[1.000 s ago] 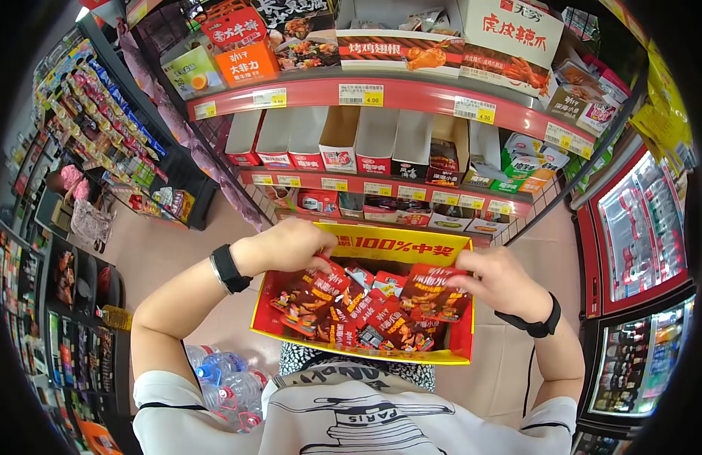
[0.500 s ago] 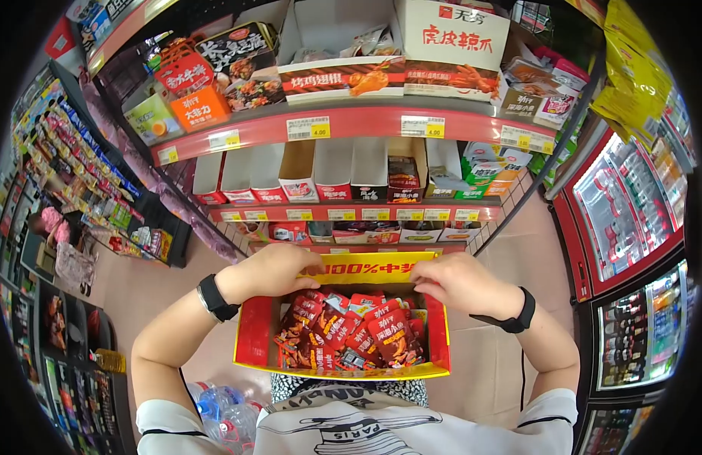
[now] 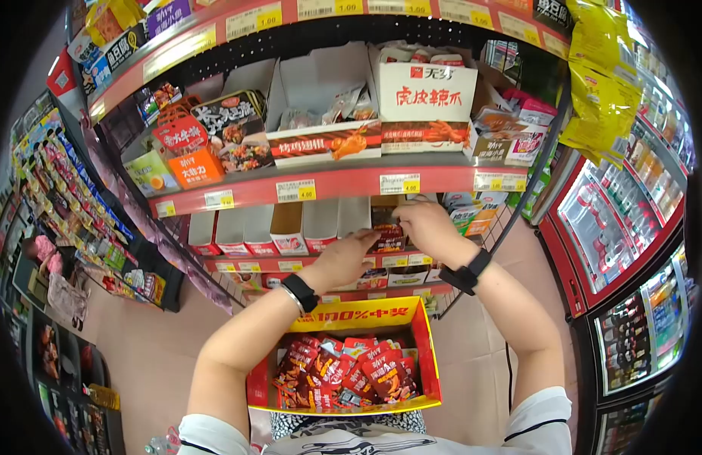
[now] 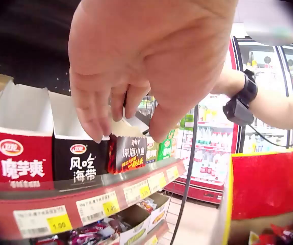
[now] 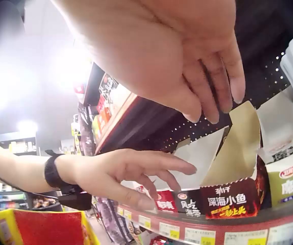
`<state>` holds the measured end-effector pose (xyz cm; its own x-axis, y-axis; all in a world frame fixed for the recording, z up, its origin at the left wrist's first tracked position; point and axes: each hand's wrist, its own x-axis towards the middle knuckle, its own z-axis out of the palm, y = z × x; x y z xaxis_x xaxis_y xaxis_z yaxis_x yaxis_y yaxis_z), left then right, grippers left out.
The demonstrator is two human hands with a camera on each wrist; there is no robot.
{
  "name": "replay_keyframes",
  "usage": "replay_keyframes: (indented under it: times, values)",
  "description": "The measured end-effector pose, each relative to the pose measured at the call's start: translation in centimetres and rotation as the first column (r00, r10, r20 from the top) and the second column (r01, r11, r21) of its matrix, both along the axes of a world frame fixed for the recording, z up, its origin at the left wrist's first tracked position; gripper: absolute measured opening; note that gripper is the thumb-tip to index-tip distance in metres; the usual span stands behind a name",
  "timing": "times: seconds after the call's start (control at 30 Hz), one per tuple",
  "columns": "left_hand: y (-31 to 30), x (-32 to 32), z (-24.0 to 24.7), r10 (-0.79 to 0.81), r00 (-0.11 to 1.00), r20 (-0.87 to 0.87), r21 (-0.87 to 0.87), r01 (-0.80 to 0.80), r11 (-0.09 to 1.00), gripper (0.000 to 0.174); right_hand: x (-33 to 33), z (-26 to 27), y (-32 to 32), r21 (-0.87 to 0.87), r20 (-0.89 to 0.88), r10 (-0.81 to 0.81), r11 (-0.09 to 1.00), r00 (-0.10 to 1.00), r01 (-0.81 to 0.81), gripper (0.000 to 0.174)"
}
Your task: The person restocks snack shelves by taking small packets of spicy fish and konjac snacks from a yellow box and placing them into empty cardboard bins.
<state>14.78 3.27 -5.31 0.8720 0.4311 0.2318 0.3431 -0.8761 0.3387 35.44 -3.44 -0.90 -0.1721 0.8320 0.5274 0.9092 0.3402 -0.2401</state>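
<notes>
On the middle shelf stands a dark box (image 3: 389, 243) with a brown inner back; in the right wrist view its front (image 5: 229, 199) faces out. My left hand (image 3: 342, 262) reaches to its left side, fingers extended, also seen in the right wrist view (image 5: 126, 172). Above the box's right side is my right hand (image 3: 433, 227), fingers spread and pointing down in the right wrist view (image 5: 172, 56). Neither plainly grips it. Below both hands, a yellow-and-red box (image 3: 428, 356) full of red snack packets (image 3: 343, 375) sits untouched in front of my body.
Open snack cartons (image 3: 290, 231) line the same shelf. Larger cartons (image 3: 427, 98) stand on the shelf above, over a red price rail (image 3: 252, 196). Yellow bags (image 3: 601, 91) hang at the right, beside a drinks fridge (image 3: 609, 250). Hanging snacks (image 3: 78, 205) are at the left.
Both hands have left the yellow-and-red box and moved forward to the middle shelf. The packets formerly held up now lie in that box. The view has tilted up toward the shelves.
</notes>
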Motion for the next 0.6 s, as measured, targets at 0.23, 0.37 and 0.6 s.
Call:
replay_keyframes:
  times: [0.23, 0.37, 0.6]
  values:
    - [-0.7, 0.3, -0.3, 0.042, 0.995, -0.095, 0.054, -0.037, 0.998, 0.036, 0.4, -3.1, 6.3, -0.205, 0.116, 0.010, 0.979, 0.993, 0.014, 0.014]
    - [-0.6, 0.1, -0.2, 0.022, 0.987, -0.160, 0.015, -0.020, 1.000, 0.031, -0.3, -4.0, 8.2, -0.507, 0.273, 0.025, 0.853, 0.962, 0.122, 0.034]
    - [-1.0, 0.0, 0.0, 0.013, 0.988, -0.156, 0.063, -0.003, 0.998, 0.024, -0.6, -4.5, 8.9, -0.568, 0.356, 0.038, 0.802, 0.934, 0.184, 0.027]
